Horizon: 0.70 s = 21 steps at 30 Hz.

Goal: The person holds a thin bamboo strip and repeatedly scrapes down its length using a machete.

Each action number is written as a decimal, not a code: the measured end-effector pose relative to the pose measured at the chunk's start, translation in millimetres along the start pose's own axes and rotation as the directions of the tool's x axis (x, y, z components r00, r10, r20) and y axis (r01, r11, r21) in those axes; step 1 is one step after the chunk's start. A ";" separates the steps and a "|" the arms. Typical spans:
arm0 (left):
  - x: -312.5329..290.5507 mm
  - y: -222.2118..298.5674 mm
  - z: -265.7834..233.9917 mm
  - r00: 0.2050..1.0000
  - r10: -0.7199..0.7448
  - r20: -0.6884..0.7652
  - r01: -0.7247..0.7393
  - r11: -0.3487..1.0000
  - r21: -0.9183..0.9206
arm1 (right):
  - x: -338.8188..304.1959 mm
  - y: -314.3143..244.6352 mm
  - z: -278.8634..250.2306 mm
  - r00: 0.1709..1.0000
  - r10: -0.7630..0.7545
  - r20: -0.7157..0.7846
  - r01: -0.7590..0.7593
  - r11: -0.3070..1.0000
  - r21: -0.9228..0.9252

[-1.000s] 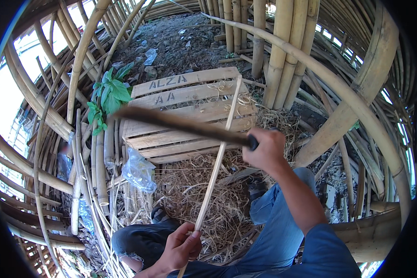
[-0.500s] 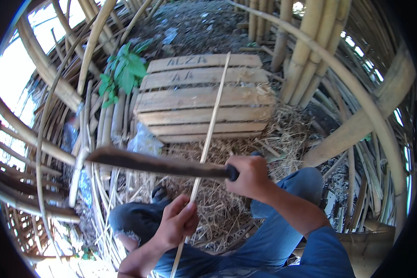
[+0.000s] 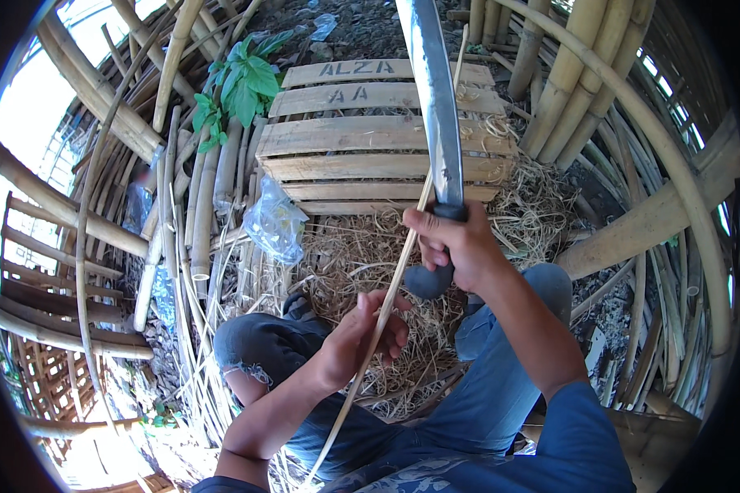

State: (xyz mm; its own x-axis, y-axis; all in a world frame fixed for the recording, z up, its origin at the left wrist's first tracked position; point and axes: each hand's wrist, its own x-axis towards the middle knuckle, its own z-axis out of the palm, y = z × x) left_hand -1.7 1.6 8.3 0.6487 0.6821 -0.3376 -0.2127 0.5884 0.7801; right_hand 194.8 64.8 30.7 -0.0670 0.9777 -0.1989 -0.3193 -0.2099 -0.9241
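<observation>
My right hand (image 3: 460,242) is closed around the dark handle of a machete (image 3: 437,107). Its long blade points away from me, over the wooden crate (image 3: 345,131). A thin pale bamboo strip (image 3: 390,300) runs on a slant from near my lap, past the machete handle, to the crate's far right. My left hand (image 3: 362,341) loosely cradles this strip, which crosses the palm between the thumb and the curled, parted fingers. The extended finger or thumb of my right hand meets the strip near the handle; which digit it is, I cannot tell.
Curly shavings (image 3: 345,255) cover the ground between my knees and the crate. A clear plastic bag (image 3: 273,222) lies left of the crate, near a green leafy plant (image 3: 242,86). Bamboo poles (image 3: 584,82) stand at the right, and a thick diagonal pole (image 3: 625,234) slants near my right knee.
The machete has swung from lying crosswise, blade to the left, to pointing away from me. My left hand's grip on the strip has loosened, and its fingers have spread.
</observation>
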 end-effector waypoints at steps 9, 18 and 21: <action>-13.5 -25.5 -4.8 0.947 -0.251 0.203 0.264 0.964 -0.039 | 16.8 -46.5 -60.4 0.960 -0.180 -0.215 0.187 0.982 0.014; -30.3 -36.6 -5.3 0.917 -0.228 0.329 0.240 0.971 0.005 | 17.8 -58.2 -88.5 0.900 -0.274 -0.339 0.252 0.962 -0.107; -27.2 -33.3 -10.0 0.947 -0.140 0.289 0.210 0.951 -0.225 | 16.6 -50.2 -77.2 0.837 -0.291 -0.464 0.222 0.955 -0.198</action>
State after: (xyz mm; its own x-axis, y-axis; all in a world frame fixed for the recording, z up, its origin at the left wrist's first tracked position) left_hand -19.6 -32.2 -13.7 0.8555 0.4377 -0.2767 -0.2309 0.8007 0.5527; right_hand 282.7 91.5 48.5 0.4753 0.8785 -0.0490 -0.1321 0.0162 -0.9911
